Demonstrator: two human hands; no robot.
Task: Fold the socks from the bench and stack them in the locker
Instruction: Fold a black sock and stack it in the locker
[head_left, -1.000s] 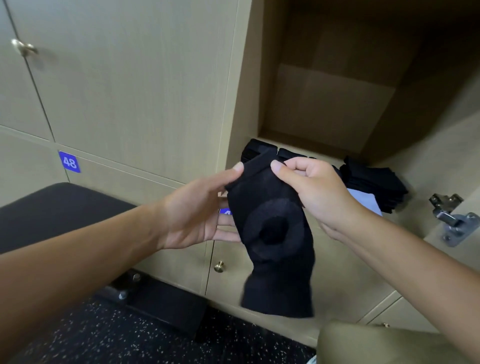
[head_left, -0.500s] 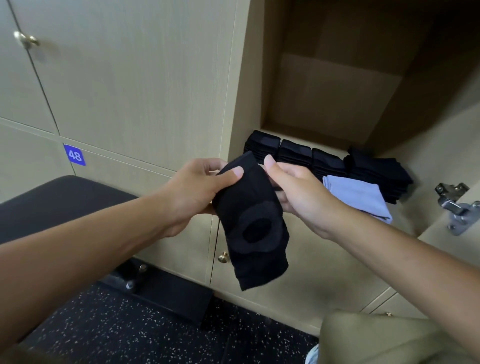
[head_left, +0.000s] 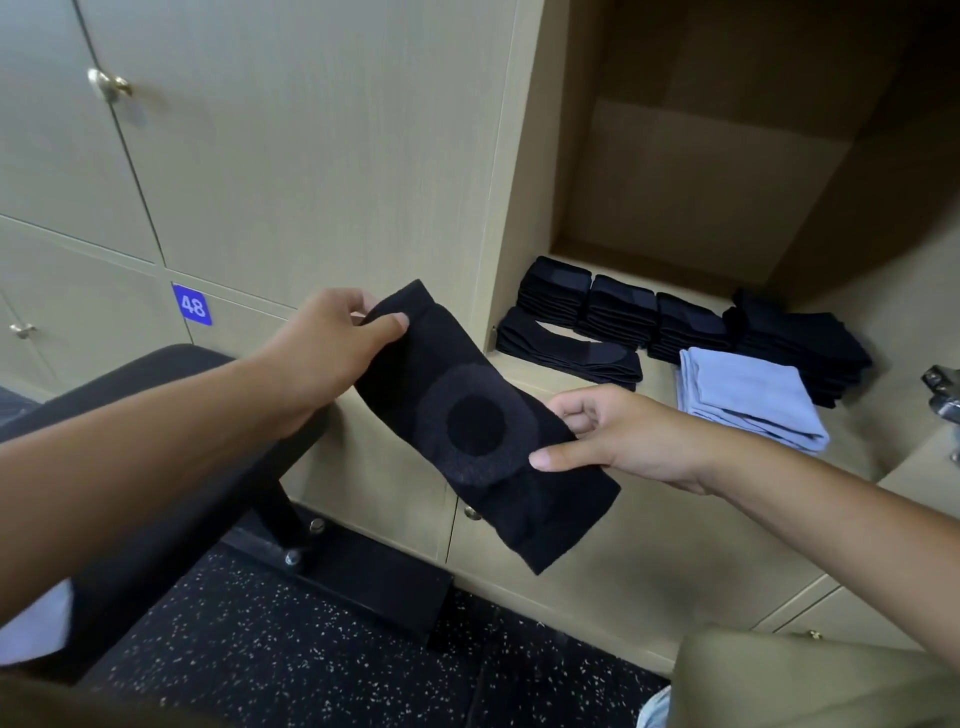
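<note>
Black sock (head_left: 483, 426) with a ring-shaped heel patch, stretched out slantwise in mid-air before the lockers, upper end at the left, lower end hanging free toward the speckled floor (head_left: 291, 649). Upper end pinched by the left hand (head_left: 332, 353), thumb lying on the front of the fabric, other fingers curled behind the edge. Right edge, just beside the heel ring, gripped by the right hand (head_left: 618, 441), thumb stretched along the front, fingers curled round the edge. Sock apart from both bench and shelf, held between them.

Behind and to the right, the open locker (head_left: 691, 171), with folded socks on its floor: three short stacks of black socks (head_left: 623, 312) set side by side in a row, a longer black sock pile (head_left: 566, 353) lying in front of the left ones, a taller and looser black pile (head_left: 800, 348) at the right, and a folded light-blue sock pair (head_left: 748, 400) in front, touching that pile. Metal door hinge (head_left: 943, 395) at the far right edge.

At the left, the black padded bench (head_left: 130, 384), partly hidden under the left forearm, its metal foot (head_left: 332, 551) bolted down. Above it, closed locker doors with brass knobs (head_left: 106, 84) and a blue number tag reading 48 (head_left: 192, 305).
</note>
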